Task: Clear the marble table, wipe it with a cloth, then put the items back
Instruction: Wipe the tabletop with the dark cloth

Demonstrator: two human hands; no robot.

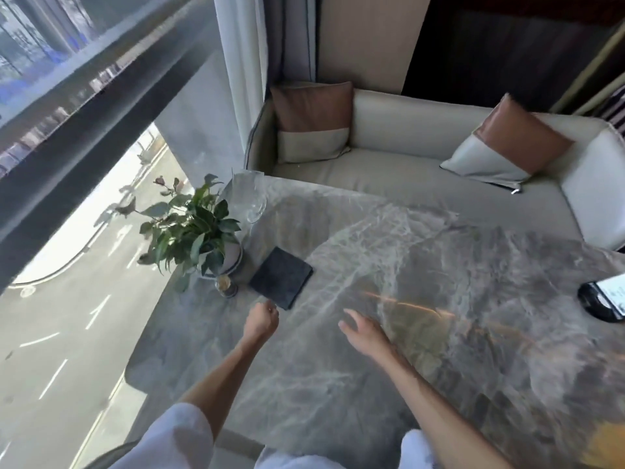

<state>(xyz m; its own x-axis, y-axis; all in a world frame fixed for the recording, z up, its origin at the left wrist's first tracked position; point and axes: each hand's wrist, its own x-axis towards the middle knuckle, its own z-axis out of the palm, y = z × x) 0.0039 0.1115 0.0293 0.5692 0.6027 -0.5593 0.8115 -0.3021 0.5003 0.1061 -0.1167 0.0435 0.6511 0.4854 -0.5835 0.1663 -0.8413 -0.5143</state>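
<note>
Hands over tbl [439,265]: L hand [261,324] curled, R hand [366,333] splayed.

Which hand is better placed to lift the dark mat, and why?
Probably left: the left hand is beside a corner of the dark mat, while the right hand lies farther off over the table.

Standing at ten o'clock on the tabletop [406,265]: potted plant [192,231], with wine glass [252,198] just behind it toward eleven. Sitting just before the plant: small jar [226,286], with square mat [280,277] lying beside it on the right. Resting at three o'clock by the edge: phone [605,301]. Running behind the tabletop at twelve: sofa [389,170], carrying a cushion [313,120] at each end.
</note>
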